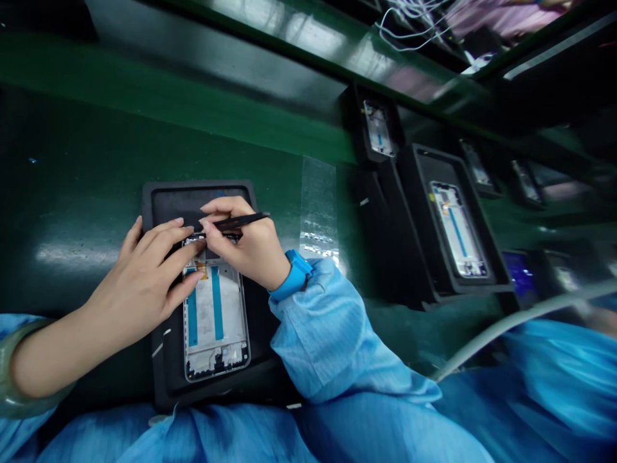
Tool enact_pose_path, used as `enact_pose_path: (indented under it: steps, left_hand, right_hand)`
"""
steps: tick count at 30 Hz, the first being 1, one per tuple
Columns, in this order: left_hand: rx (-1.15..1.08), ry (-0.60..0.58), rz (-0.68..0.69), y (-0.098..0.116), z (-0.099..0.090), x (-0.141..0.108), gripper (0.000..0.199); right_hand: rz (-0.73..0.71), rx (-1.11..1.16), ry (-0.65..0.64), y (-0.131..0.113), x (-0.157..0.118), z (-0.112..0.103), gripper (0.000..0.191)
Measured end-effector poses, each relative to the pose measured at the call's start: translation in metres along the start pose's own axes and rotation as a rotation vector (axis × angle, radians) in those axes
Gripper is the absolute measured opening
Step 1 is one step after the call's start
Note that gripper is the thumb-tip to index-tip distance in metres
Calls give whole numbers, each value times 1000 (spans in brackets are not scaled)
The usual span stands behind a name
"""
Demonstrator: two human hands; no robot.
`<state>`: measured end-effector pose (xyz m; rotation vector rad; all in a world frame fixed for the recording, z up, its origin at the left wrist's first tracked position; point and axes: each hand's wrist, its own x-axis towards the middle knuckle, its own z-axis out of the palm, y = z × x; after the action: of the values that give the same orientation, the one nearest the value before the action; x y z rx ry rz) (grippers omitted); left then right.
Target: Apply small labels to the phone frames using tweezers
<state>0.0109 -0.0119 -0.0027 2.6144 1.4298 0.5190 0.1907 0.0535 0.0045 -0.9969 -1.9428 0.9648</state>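
Note:
A phone frame with a silvery-white inner face, two blue strips and a small orange flex cable lies in a black tray. My left hand rests over its upper left part, fingers spread, the tips touching the frame near the top edge. My right hand pinches a pair of black tweezers above the frame's top end. The tweezers' tips and the frame's upper edge are largely hidden by my fingers.
More black trays with phone frames stand to the right on the green work surface. A strip of clear tape is stuck beside my tray. White cables lie at the back. A co-worker's blue sleeve shows at the right.

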Motion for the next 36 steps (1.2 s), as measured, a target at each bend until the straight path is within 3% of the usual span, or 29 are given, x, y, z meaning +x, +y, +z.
enact_pose_path:
  steps: [4,9,30,36]
  left_hand:
    - [-9,3,-8,0,1,0,35]
    - [-4,27,17,-2,3,0,36]
    - [42,-16,-17,1,-1,1,39]
    - [82,-32,-1,-1,-1,-1,45]
  right_hand:
    - [70,38,-3,3,1,-1,20]
    - [-49,-74,-10,2,0,3,17]
    - [-57,-113,58,1,-1,1,17]
    - [-251,-290,11,2,-2,5,14]
